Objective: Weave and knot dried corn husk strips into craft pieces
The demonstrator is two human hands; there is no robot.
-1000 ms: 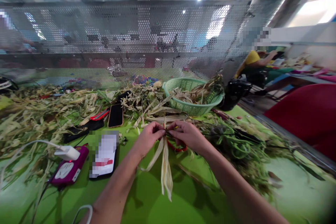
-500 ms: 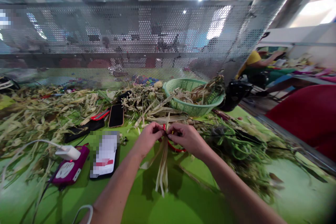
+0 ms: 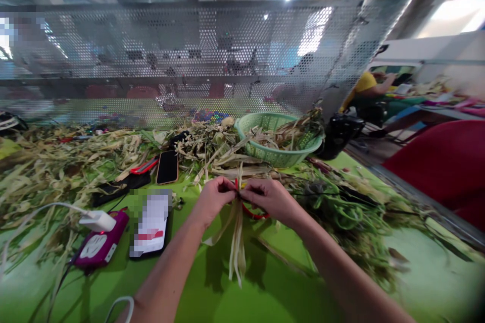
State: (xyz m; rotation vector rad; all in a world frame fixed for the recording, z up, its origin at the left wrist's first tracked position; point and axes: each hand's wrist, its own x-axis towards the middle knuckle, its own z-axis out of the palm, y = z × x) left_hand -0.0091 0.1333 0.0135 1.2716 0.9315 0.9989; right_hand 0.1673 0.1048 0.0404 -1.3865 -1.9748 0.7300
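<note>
My left hand (image 3: 219,197) and my right hand (image 3: 265,197) meet over the table, both closed in a pinch at the middle of a bundle of pale dried husk strips (image 3: 237,242). The strips' tails hang below my fingers and a short end sticks up above them. A narrow red piece (image 3: 236,182) shows upright between the fingertips. Below my right hand curves a red band (image 3: 257,215); whether it joins the bundle I cannot tell. The exact pinch point is hidden by my fingers.
A green basket (image 3: 280,156) of dry husks stands behind my hands. Loose husks (image 3: 76,161) cover the left, green fibres (image 3: 348,207) the right. Two phones (image 3: 153,222) (image 3: 167,166), a red cutter (image 3: 144,165) and a purple power block (image 3: 101,242) lie left. A perforated metal screen (image 3: 182,60) rises behind.
The hanging tails of the husk bundle have swung slightly to the right. Both hands keep their pinch in nearly the same place, with small finger shifts.
</note>
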